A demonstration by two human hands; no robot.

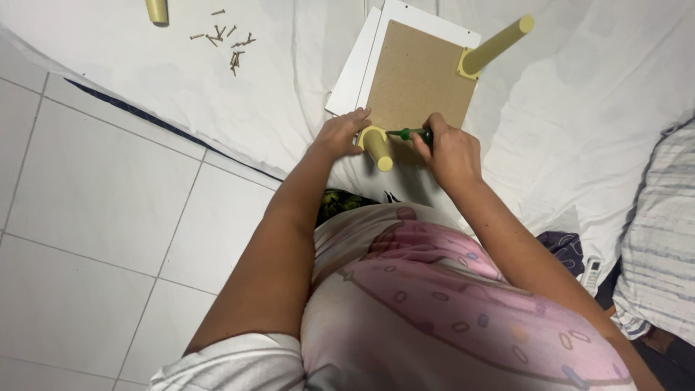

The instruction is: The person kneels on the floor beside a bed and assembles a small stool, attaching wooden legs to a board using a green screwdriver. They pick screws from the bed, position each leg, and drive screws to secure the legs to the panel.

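Note:
A brown fibreboard panel (416, 76) with a white frame lies on a white sheet. A pale yellow cylindrical leg (377, 147) stands at its near left corner. My left hand (342, 133) holds this leg's base against the panel. My right hand (449, 148) grips a green-handled screwdriver (410, 134), its tip pointing at the leg's base. A second yellow leg (496, 45) is fixed at the panel's far right corner.
Several loose screws (228, 40) and another yellow leg (156, 10) lie on the sheet at the top left. Grey floor tiles (94, 217) fill the left side. A striped cloth (662, 239) and a white remote control (591, 274) lie at right.

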